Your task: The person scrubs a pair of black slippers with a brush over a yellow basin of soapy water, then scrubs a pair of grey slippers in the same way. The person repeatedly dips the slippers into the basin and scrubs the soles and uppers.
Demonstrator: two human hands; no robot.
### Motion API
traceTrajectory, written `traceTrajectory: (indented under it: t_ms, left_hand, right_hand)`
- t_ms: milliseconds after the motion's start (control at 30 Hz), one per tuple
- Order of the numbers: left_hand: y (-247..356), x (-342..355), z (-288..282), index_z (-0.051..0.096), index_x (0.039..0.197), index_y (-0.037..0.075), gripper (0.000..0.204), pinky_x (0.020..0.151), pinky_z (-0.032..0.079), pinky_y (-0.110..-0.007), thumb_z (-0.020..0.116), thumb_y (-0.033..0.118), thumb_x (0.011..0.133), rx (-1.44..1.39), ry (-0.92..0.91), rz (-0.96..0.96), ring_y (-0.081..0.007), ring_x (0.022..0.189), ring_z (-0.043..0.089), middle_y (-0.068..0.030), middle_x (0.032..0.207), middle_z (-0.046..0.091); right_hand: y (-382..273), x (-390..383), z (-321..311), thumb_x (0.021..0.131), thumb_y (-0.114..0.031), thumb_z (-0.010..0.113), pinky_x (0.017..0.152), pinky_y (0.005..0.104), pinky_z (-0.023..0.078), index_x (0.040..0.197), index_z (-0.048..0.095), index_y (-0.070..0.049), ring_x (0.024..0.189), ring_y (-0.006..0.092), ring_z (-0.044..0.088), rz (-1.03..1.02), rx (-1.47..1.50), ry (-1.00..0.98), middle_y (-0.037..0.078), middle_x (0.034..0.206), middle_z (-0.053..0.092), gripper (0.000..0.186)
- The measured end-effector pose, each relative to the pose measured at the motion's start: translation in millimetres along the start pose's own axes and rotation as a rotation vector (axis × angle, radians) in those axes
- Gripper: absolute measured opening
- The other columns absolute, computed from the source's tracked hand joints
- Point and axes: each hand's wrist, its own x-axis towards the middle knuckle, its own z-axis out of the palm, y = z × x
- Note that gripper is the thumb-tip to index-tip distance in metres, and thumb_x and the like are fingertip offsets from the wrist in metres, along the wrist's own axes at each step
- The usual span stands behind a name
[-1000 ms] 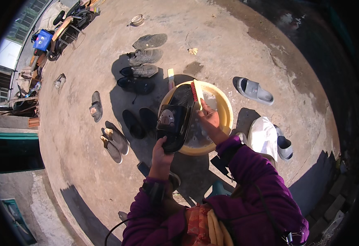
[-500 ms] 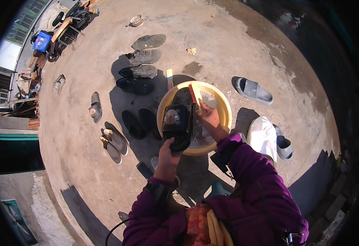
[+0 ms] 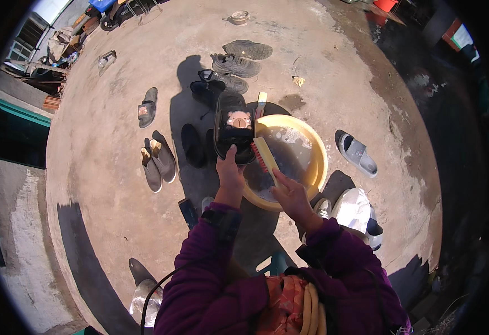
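Observation:
My left hand grips a black slide sandal with a bear face on its strap, thumb near the heel end, above the left rim of a yellow basin of cloudy, sudsy water. My right hand is closed on the pale handle of a scrub brush, over the basin, its red bristles facing left beside the sandal's lower right edge. Another pale brush lies behind the basin.
Several dark and grey shoes line up beyond the basin. Grey slippers and a sandal lie left; another grey sandal lies right, near a white bag. A dark phone-like object is below. Clutter lines the upper left.
The sandal has been raised out from over the basin, up and left. The brush has come down from its upper right edge to its lower right. The camera view has also shifted.

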Motion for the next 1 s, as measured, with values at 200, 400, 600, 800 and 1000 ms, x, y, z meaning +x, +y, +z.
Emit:
traceTrajectory:
  t_ms: [200,400,600,800,1000]
  left_hand:
    - [-19.9,-51.9,29.6,0.055,0.124,-0.001,0.037,0.077,0.050,-0.026,0.064,0.013,0.091,0.195,-0.210,0.085,-0.0147,0.091,0.062,-0.0065,0.106,0.065]
    - [-10.3,-75.1,43.7,0.061,0.115,0.000,0.027,0.070,0.051,-0.025,0.062,0.013,0.091,0.303,-0.209,0.135,-0.0121,0.084,0.062,-0.0037,0.101,0.065]
    - [25.7,-68.9,31.1,0.062,0.112,-0.002,0.034,0.073,0.049,-0.028,0.060,0.027,0.095,0.275,-0.118,0.137,-0.0126,0.084,0.060,-0.0046,0.097,0.065]
    - [32.0,-86.9,24.6,0.060,0.115,-0.002,0.031,0.075,0.050,-0.030,0.063,0.020,0.093,0.335,-0.203,0.346,-0.0149,0.086,0.062,-0.0084,0.098,0.067]
    - [19.9,-125.6,-3.1,0.060,0.117,-0.005,0.033,0.083,0.048,-0.030,0.065,0.013,0.089,0.439,-0.158,0.365,-0.0166,0.092,0.062,-0.0108,0.104,0.067]
  right_hand:
    - [-22.3,-8.0,-8.5,0.083,-0.023,0.062,0.079,0.0435,0.048,0.135,0.052,-0.014,0.093,0.0386,0.062,-0.017,-0.347,0.008,0.024,0.096,0.064,0.054]
    - [-28.4,24.6,6.1,0.082,-0.018,0.063,0.086,0.0387,0.051,0.131,0.057,-0.010,0.099,0.0359,0.064,0.085,-0.081,0.152,0.020,0.111,0.066,0.049]
    - [-50.0,-51.4,9.5,0.084,-0.019,0.059,0.087,0.0383,0.050,0.130,0.056,-0.007,0.099,0.0343,0.063,-0.116,-0.613,-0.116,0.024,0.115,0.061,0.048]
    - [-50.5,-80.8,8.7,0.081,-0.014,0.057,0.075,0.0419,0.050,0.129,0.056,-0.008,0.080,0.0351,0.063,-0.450,-0.812,0.024,0.023,0.096,0.064,0.048]
    - [-76.5,-68.9,27.3,0.079,-0.018,0.061,0.081,0.0330,0.049,0.131,0.057,-0.009,0.090,0.0248,0.067,0.152,-0.163,0.138,0.022,0.100,0.067,0.053]
